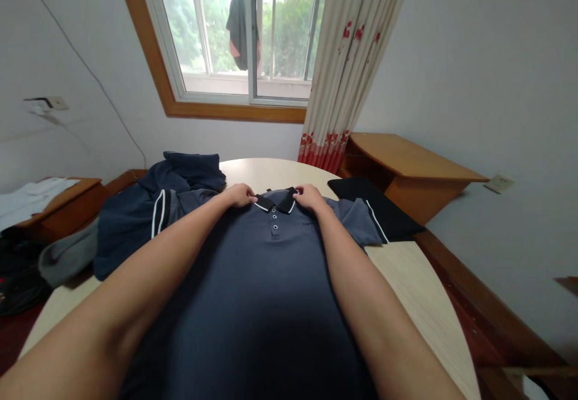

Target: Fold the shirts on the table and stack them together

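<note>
A dark grey-blue shirt (pixel 271 273) lay spread front up across the middle of the pale round worktop (pixel 413 279), its collar (pixel 285 202) at the far end and its body running toward the near edge of view. The collar was black with white trim, and below it sat a short row of buttons (pixel 275 227).

The left hand (pixel 244 196) had its thumb and fingers pinched together on the left side of the collar. The right hand (pixel 308 196) was pinched the same way on the right side, so that the open collar lay between the two. Both forearms reached over the shirt from the near side.

The white-striped sleeves spread out to left and right. The left sleeve (pixel 174 207) touched a heap of dark blue clothes (pixel 124 225), with a grey cloth (pixel 70 255) at the heap's near left. The right sleeve (pixel 363 219) overlapped a flat black cloth (pixel 397 216) at the far right of the worktop.

Beyond stood a wooden desk (pixel 415 153) on the right, a curtain (pixel 341 68) with red flowers, and a window (pixel 253 32).
</note>
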Available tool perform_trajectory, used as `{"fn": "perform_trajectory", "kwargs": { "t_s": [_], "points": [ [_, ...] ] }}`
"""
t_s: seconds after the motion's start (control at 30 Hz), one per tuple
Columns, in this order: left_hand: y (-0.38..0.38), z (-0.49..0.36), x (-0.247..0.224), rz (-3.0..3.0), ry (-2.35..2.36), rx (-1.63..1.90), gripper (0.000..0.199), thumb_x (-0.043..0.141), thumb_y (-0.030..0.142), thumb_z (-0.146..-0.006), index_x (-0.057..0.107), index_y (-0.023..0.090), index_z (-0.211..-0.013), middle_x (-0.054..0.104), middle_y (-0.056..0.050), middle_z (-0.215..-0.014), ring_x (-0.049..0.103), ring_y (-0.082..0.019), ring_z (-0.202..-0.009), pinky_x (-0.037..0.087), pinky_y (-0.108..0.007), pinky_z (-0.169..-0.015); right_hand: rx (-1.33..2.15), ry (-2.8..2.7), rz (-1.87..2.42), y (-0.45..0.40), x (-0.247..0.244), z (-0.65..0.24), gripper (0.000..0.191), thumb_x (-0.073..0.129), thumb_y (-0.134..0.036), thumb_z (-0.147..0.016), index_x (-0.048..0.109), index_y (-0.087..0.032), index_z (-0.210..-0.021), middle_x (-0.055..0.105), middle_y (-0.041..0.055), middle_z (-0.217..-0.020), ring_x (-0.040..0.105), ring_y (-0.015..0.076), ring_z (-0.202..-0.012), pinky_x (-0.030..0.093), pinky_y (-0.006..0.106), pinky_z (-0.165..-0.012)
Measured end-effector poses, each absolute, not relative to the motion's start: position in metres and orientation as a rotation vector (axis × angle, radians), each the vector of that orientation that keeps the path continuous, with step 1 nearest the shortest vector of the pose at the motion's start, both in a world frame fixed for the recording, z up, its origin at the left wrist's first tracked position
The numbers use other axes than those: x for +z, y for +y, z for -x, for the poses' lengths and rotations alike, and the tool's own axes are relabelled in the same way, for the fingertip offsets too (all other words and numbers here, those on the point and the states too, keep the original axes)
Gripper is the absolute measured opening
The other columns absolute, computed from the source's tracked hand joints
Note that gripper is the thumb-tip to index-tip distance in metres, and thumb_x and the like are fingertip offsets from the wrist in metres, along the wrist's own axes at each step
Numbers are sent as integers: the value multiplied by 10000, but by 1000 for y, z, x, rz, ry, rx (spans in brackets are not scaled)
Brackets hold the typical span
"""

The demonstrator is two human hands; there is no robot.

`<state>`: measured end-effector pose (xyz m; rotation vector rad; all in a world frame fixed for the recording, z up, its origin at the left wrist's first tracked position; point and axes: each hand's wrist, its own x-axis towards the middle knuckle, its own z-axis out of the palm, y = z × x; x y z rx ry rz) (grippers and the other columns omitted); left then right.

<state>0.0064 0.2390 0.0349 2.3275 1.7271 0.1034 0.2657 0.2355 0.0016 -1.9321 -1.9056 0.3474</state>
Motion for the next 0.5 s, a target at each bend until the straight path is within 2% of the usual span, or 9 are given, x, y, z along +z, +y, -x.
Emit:
{"fn": "perform_trajectory", "kwargs": {
  "t_s": [0.13, 0.27, 0.37, 0.5],
  "points": [
    [238, -14, 37, -2233, 1619, -23, 421, 690, 368, -783, 739, 182, -1158, 766, -73, -1087, 702, -199, -946, 519, -226, -811, 379, -1896, 1934, 233, 0, -268, 466, 647, -285, -848, 676, -156, -1295, 717, 120, -1233, 659, 243, -1144, 477, 292, -942],
    [230, -18, 39, -2260, 1540, -100, 261, 656, 339, -788, 756, 178, -968, 768, -43, -946, 685, -188, -875, 510, -228, -752, 452, -1962, 1859, 229, 5, -268, 326, 623, -207, -807, 766, -186, -1100, 768, 69, -1008, 691, 220, -961, 490, 271, -824],
    [228, -16, 47, -2297, 1595, -29, 248, 628, 315, -800, 725, 170, -977, 750, -62, -957, 667, -205, -877, 505, -263, -758, 410, -1897, 1793, 228, 12, -268, 302, 619, -181, -769, 756, -158, -1037, 749, 56, -924, 665, 200, -859, 481, 266, -775],
    [227, -11, 67, -2388, 1716, 182, 199, 609, 264, -818, 668, 178, -987, 711, -90, -977, 632, -232, -899, 496, -326, -789, 360, -1792, 1622, 227, 20, -270, 292, 617, -215, -749, 693, -138, -1020, 706, 41, -905, 617, 181, -812, 472, 272, -758]
  ]
}}
